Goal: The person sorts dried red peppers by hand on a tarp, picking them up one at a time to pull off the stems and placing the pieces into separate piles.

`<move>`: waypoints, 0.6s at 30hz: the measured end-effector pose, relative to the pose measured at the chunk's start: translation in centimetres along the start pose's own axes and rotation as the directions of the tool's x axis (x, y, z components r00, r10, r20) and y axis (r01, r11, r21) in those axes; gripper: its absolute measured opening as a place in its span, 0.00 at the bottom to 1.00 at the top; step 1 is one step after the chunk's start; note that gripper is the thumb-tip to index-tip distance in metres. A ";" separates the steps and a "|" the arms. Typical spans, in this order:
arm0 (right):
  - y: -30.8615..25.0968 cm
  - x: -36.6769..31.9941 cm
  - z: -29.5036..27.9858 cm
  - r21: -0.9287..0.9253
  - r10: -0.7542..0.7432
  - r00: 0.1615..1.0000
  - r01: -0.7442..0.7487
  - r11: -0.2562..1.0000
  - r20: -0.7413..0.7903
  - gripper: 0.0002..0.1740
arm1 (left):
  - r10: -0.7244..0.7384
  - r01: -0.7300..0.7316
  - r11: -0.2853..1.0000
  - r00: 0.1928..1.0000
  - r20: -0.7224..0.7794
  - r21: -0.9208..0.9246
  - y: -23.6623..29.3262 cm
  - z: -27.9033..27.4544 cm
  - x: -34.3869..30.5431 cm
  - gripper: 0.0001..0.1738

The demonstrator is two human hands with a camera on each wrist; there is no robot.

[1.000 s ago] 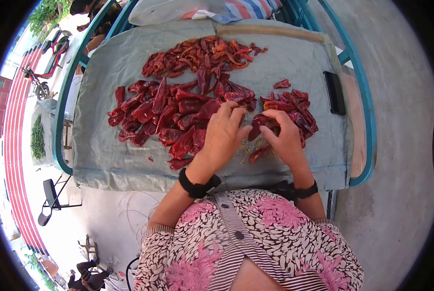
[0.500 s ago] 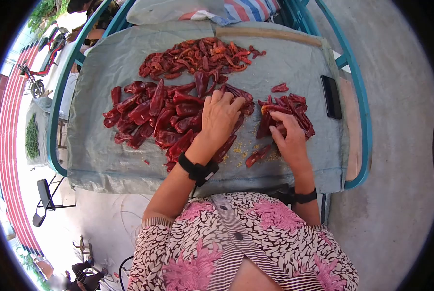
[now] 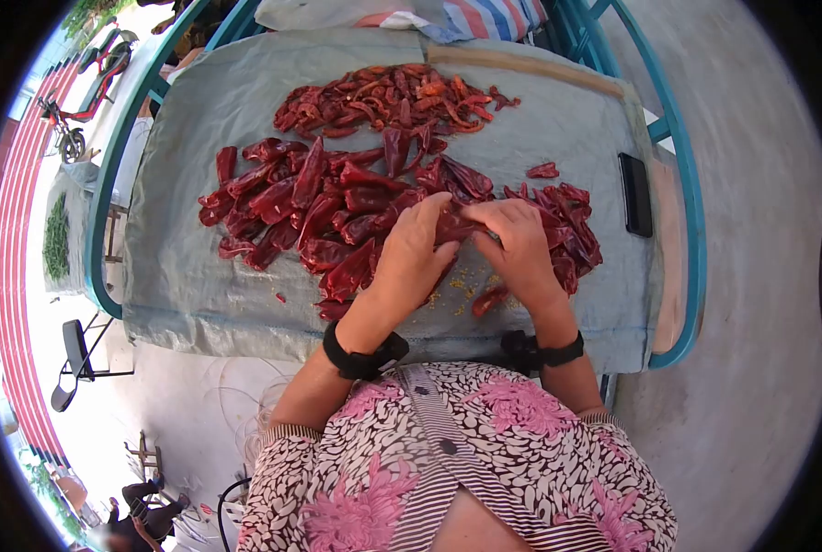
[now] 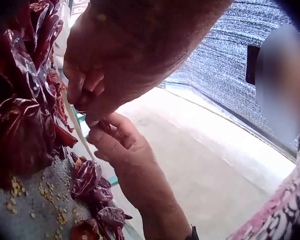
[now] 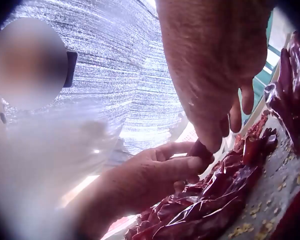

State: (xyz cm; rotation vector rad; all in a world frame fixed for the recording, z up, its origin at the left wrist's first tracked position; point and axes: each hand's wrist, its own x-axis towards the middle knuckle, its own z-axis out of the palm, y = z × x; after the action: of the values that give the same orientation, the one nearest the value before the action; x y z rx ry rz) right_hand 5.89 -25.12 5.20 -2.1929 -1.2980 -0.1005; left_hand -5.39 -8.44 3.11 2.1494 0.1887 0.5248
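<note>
Both hands meet over the table's front half with a dried red pepper (image 3: 453, 224) between them. My left hand (image 3: 413, 250) grips its left side with fingers and thumb. From the right, my right hand (image 3: 524, 255) pinches the other end, which shows as a dark red tip (image 5: 202, 152) in the right wrist view. Beside the left hand spreads a big heap of whole dried peppers (image 3: 278, 204). A smaller pile of flattened peppers (image 3: 572, 225) lies just beyond the right hand. Yellow seeds (image 3: 450, 291) are scattered below the hands, next to a single pepper piece (image 3: 490, 301).
A heap of smaller, shrivelled peppers (image 3: 383, 99) lies at the back. Grey-green woven sheeting (image 3: 218, 317) covers the table, framed by teal metal rails (image 3: 690, 212). A black phone (image 3: 635, 195) lies at the right edge; a striped bag (image 3: 485, 18) sits behind.
The left hand has drawn back from the big heap with a pepper. The right hand has left the flattened pile and moved left, and both hands now hold that pepper.
</note>
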 end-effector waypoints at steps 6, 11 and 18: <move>2.7 -1.3 -1.8 -0.079 0.135 0.961 -0.158 0.984 -0.240 0.19 | 0.023 -0.106 0.957 0.956 0.292 0.270 0.2 -1.7 -2.1 0.43; 2.6 -1.2 -2.2 -0.206 0.211 0.913 -0.294 0.933 -0.349 0.21 | 0.183 -0.278 0.877 0.947 0.263 0.391 -1.6 0.0 -3.6 0.40; 0.6 1.0 1.1 -0.307 0.059 0.996 -0.079 0.948 -0.074 0.22 | 0.212 -0.272 0.889 0.958 0.194 0.370 -2.3 0.5 -3.5 0.34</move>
State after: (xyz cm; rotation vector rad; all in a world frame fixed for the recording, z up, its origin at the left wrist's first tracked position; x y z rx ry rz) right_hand 6.70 -23.96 4.35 -2.4726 -1.2362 -0.3675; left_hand -8.15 -8.54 -0.06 2.6175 -0.0687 0.4957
